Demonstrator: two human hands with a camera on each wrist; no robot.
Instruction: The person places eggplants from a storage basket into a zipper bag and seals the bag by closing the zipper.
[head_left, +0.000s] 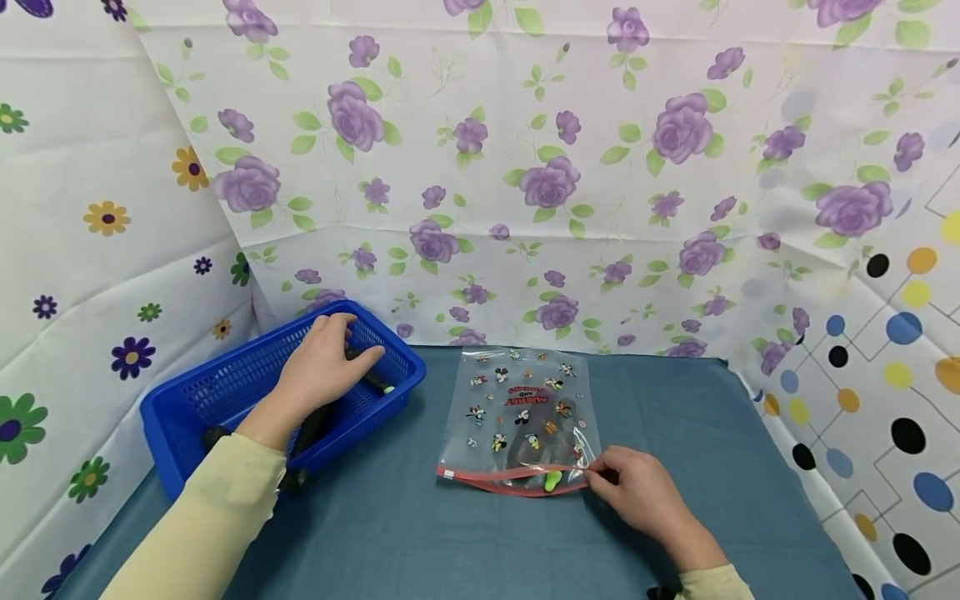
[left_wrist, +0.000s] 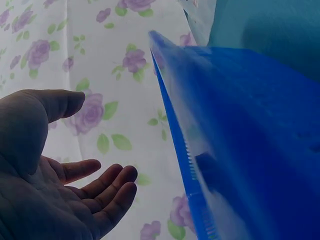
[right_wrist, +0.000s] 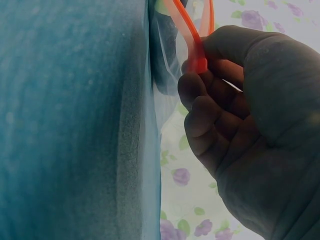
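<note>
Above the blue plastic basket [head_left: 225,377], my left hand [head_left: 324,360] hovers with fingers loosely bent and thumb apart; the left wrist view shows nothing in its grasp. Dark things lie in the basket, and one dark item [head_left: 378,382] with a pale green tip shows beside the thumb. A clear zip bag [head_left: 468,417] printed with cartoon figures lies flat on the table. My right hand [head_left: 637,492] pinches the right end of its red zip edge [right_wrist: 197,60]. Through the plastic shows a dark shape with a bright green end [head_left: 552,481] near the partly parted opening.
A blue-green cloth [head_left: 390,533] covers the table. Flowered sheets [head_left: 480,183] hang behind and at the left, and a dotted sheet [head_left: 892,400] hangs at the right. The basket stands at the back left, its rim raised above the table.
</note>
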